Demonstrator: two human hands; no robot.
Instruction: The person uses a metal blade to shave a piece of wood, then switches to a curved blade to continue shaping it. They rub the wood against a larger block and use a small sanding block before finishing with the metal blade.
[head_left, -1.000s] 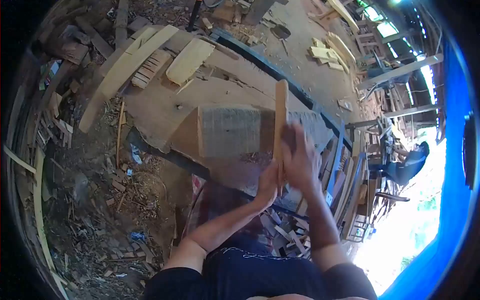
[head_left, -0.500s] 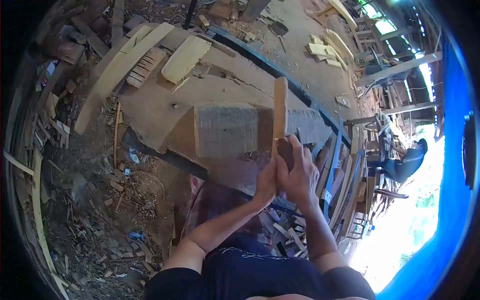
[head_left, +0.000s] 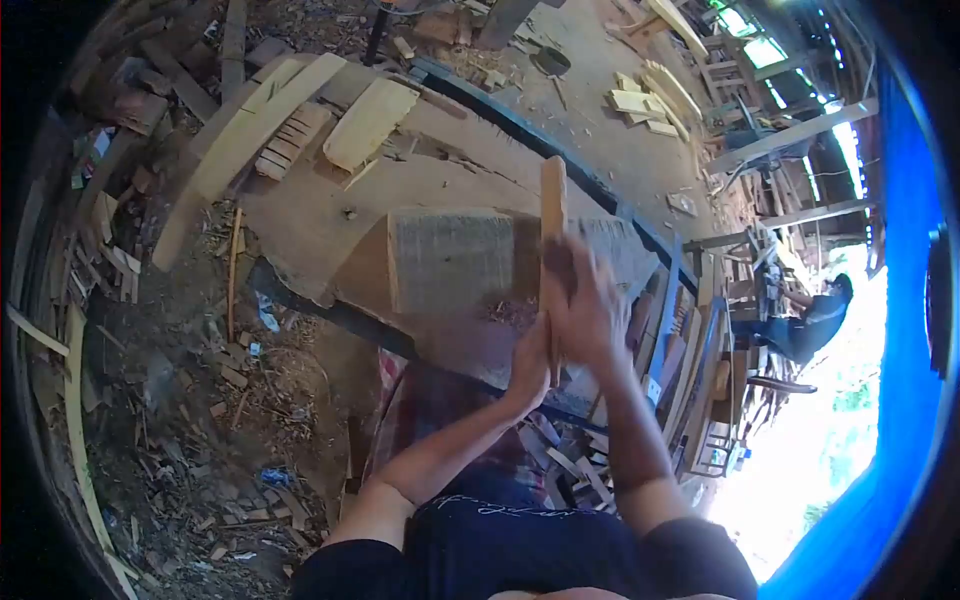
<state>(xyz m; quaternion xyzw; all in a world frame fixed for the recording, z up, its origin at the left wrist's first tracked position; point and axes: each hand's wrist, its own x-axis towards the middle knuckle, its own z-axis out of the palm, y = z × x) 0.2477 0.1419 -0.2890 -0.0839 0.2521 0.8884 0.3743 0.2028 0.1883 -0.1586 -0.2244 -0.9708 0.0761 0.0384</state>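
A narrow, light-brown wooden slat (head_left: 552,195) points away from my body over the workbench. My left hand (head_left: 530,360) is closed round its near end, at the left side. Against the slat's right side, my right hand (head_left: 590,310) grips a dark brown block (head_left: 561,264), its fingers a little smeared by motion. Behind the slat lies a thick, rough-faced timber block (head_left: 455,260) on the bench. Reddish shavings (head_left: 512,311) are gathered beside the slat, just above my left hand.
On the worn workbench (head_left: 300,235) lie a pale board (head_left: 370,125), a slotted wooden piece (head_left: 293,143) and a long curved plank (head_left: 225,150). Wood scraps (head_left: 220,490) cover the ground at left. A person (head_left: 822,318) is at far right, near a blue tarp (head_left: 915,300).
My right hand has slid the dark block farther along the slat, away from my body. The slat has shifted slightly left, with my left hand still on its near end.
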